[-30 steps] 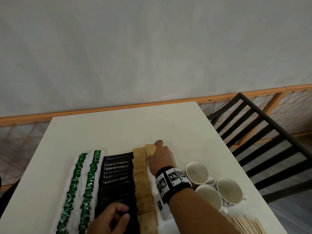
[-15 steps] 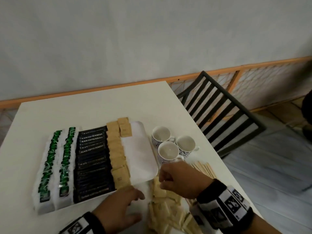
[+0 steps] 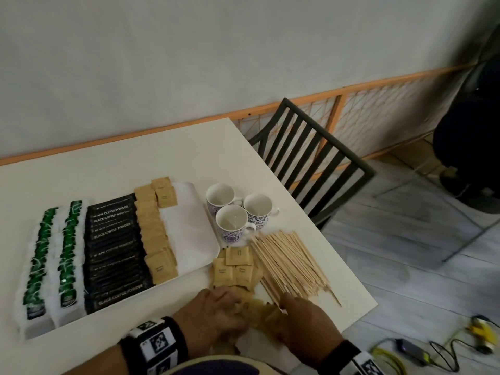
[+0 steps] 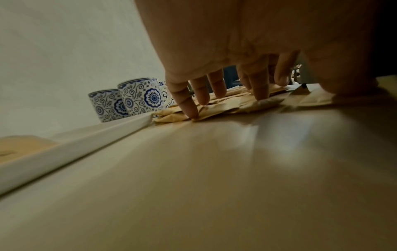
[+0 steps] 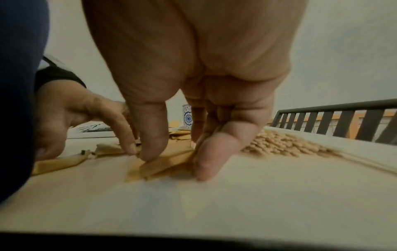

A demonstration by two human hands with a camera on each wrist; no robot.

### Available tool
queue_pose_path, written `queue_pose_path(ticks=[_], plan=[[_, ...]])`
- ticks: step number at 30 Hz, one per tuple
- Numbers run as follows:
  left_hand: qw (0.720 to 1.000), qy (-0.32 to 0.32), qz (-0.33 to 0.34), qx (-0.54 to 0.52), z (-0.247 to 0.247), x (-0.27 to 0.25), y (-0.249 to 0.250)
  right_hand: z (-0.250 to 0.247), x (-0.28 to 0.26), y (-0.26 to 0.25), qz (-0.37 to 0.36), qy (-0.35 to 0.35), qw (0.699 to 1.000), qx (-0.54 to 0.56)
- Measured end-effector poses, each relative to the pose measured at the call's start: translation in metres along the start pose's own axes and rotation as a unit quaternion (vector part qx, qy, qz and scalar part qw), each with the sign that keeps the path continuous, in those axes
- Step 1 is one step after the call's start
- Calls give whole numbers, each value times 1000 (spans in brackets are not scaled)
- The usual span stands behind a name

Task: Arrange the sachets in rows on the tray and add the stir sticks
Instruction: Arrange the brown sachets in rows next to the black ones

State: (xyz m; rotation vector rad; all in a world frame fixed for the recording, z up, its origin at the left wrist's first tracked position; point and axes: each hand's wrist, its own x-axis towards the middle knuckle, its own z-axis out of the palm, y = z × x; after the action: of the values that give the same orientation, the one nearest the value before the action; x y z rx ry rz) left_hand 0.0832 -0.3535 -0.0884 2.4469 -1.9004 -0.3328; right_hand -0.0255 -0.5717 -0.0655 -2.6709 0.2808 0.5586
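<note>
A white tray (image 3: 189, 228) holds rows of green sachets (image 3: 54, 255), black coffee sachets (image 3: 113, 250) and brown sachets (image 3: 154, 234); its right part is bare. Loose brown sachets (image 3: 238, 266) lie on the table just right of the tray's near corner. A pile of wooden stir sticks (image 3: 289, 263) lies right of them. My left hand (image 3: 213, 312) presses straight, spread fingers (image 4: 204, 100) onto the near sachets (image 4: 214, 108). My right hand (image 3: 303, 318) pinches a brown sachet (image 5: 163, 163) between thumb and fingers, touching the table.
Three blue-patterned cups (image 3: 232, 217) stand between the tray and the stir sticks. A black slatted chair (image 3: 311, 169) stands at the table's right edge. Cables (image 3: 405, 347) lie on the floor. The table's near edge is close under my wrists.
My right hand left the far end of the tray, where it laid a brown sachet, and came back to the loose pile. My left hand came off the tray to join it.
</note>
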Motion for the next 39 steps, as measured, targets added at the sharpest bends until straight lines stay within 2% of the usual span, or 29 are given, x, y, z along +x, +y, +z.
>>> queue_pose_path(ticks=[3,9,12,15,21,25,26,28,30,32,34,36,39], plan=[[1000,-28,-10,0,4,-2,-4,9,-1,0,13,17,1000,16],[999,-8,-31,-7,-2,-19,-4,9,3,-9,0,1,999,40],[999,40,5,-17,2,-16,5,9,7,-17,-17,-25,999,23],[998,60,30,10,10,-8,9,11,11,-25,-19,-28,999,11],[998,41,-41,29,4,-10,0,9,16,-30,-59,-6,997,-42],[992,62,-106,-42,1,-18,-9,6,20,-33,-85,-28,996,-29],[985,79,-121,-98,2,-21,-13,4,21,-33,-82,-41,996,-6],[953,99,-169,-233,-5,-27,-18,-4,25,-31,-77,-63,994,45],[894,153,-245,-344,-19,-35,-21,-19,28,-32,-73,-73,990,97],[835,205,-314,-404,-32,-40,-25,-36,32,-38,-70,-66,979,178],[793,248,-331,-447,-45,-42,-29,-51,37,-50,-80,-60,953,287],[766,270,-334,-478,-57,-43,-33,-62,44,-66,-104,-67,921,369],[753,287,-337,-487,-74,-47,-40,-69,56,-95,-144,-99,874,454]])
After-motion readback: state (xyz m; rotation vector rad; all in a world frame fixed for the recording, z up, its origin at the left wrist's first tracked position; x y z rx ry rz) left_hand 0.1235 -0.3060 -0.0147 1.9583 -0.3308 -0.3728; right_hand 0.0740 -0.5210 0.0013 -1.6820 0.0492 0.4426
